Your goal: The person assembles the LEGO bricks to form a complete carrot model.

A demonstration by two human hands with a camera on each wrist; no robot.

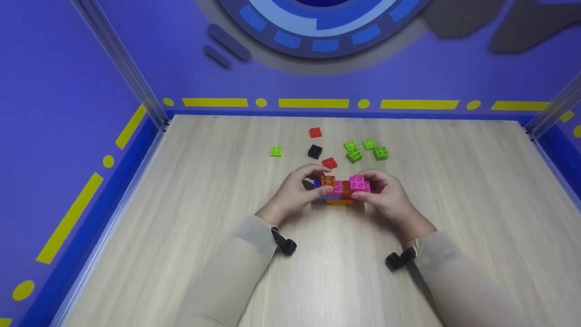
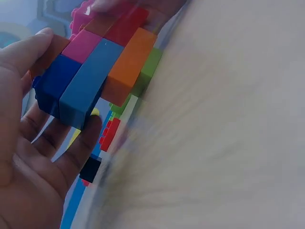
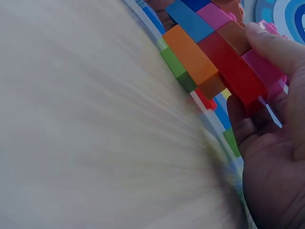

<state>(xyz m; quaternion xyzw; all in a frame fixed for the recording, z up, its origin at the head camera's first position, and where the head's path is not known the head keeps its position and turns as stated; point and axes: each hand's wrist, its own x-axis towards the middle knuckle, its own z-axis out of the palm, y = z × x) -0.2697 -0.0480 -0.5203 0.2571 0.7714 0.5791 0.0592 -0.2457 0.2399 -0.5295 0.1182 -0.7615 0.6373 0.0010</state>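
Both hands hold a built stack of toy building bricks (image 1: 345,187) just above the table. My left hand (image 1: 296,193) grips its left end, thumb against an orange-brown brick (image 1: 327,180) on top. At the other end my right hand (image 1: 388,196) pinches around the pink bricks (image 1: 357,183). From the left wrist, a dark blue brick (image 2: 58,86) and a lighter blue brick (image 2: 90,81) show near the fingers. An orange brick (image 3: 193,57) sits below the red brick (image 3: 233,69) in the right wrist view, with a green brick (image 3: 177,69) under it.
Loose bricks lie beyond the hands: a lime brick (image 1: 276,151) at left, a red brick (image 1: 315,132), a black brick (image 1: 315,151), another red brick (image 1: 330,163) and several green bricks (image 1: 381,153) at right. Blue panels (image 1: 317,86) wall the wooden table (image 1: 204,181) at back and sides.
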